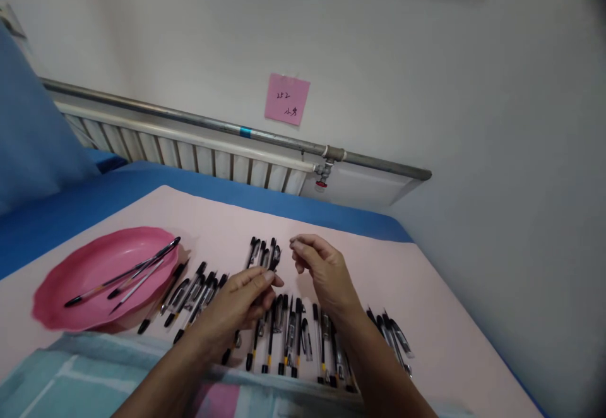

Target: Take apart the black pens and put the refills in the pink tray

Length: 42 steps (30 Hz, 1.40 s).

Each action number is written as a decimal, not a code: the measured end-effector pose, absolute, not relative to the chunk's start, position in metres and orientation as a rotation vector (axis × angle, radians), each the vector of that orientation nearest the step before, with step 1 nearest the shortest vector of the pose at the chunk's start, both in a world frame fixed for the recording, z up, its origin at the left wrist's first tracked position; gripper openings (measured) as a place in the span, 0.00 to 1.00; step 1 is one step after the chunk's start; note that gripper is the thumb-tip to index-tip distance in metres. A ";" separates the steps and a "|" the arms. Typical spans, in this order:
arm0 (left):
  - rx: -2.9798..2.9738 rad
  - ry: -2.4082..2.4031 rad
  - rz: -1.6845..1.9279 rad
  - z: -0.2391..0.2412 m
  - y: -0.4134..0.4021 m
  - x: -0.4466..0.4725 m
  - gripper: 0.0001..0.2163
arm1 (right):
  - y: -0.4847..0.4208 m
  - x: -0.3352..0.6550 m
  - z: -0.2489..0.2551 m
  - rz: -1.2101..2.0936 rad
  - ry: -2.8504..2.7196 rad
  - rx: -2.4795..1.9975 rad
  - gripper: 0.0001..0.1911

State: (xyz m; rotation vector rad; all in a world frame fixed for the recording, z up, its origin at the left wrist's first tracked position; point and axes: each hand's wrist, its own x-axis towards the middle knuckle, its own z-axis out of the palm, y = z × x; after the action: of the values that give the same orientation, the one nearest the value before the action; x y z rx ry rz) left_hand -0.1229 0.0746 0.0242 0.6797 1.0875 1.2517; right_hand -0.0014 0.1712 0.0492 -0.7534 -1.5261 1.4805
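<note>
My left hand (246, 293) is closed, thumb against fingers, above the rows of pens. A small dark bit shows by its fingertips, but I cannot make out whether it is held. To its right, my right hand (326, 269) is raised with thumb and fingertips pinched together; what they hold, if anything, is too small to name. Beneath and between the hands lie several clear-barrelled pens with black ends (269, 342), loose clear caps among them. Beyond the left hand is a small group of black-tipped pens (253, 250). My forearms hide some of the pens.
At left, a pink scalloped tray (99, 250) holds a few pen parts. More pens (199, 295) lie beside it, others (391, 336) at right. A pale pink sheet (454, 317) covers the blue table. Behind are a radiator (203, 159), pipe and wall.
</note>
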 end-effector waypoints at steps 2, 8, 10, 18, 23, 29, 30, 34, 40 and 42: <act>0.702 1.090 1.244 0.025 0.074 -0.120 0.13 | 0.174 -0.004 0.045 1.634 -1.350 -0.697 0.07; 0.728 1.099 1.254 0.025 0.075 -0.120 0.14 | 0.168 -0.011 0.040 1.826 -1.262 -0.682 0.07; 0.744 1.094 1.265 0.025 0.075 -0.121 0.14 | 0.165 -0.012 0.039 1.842 -1.264 -0.701 0.07; 0.702 1.077 1.283 0.028 0.075 -0.122 0.11 | 0.165 -0.014 0.031 1.863 -1.291 -0.720 0.08; 0.677 1.044 1.305 0.028 0.074 -0.120 0.10 | 0.165 -0.014 0.033 1.927 -1.242 -0.692 0.07; 0.576 0.901 1.298 0.025 0.073 -0.120 0.10 | 0.160 -0.016 0.033 2.019 -1.152 -0.555 0.05; 0.572 0.895 1.297 0.025 0.073 -0.120 0.10 | 0.160 -0.017 0.033 2.001 -1.166 -0.559 0.05; 0.639 0.969 1.314 0.022 0.074 -0.119 0.11 | 0.159 -0.018 0.030 1.866 -1.233 -0.658 0.07; 0.715 1.082 1.332 0.022 0.076 -0.119 0.11 | 0.161 -0.016 0.029 1.777 -1.327 -0.722 0.08; 0.653 1.017 1.285 0.024 0.076 -0.120 0.12 | 0.163 -0.014 0.030 1.855 -1.357 -0.694 0.09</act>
State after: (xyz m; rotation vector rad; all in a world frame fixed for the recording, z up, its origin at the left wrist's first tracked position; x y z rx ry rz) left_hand -0.1200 0.0756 0.0241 0.6531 1.0170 1.2845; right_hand -0.0144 0.1631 0.0303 -0.6941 -1.3570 1.8552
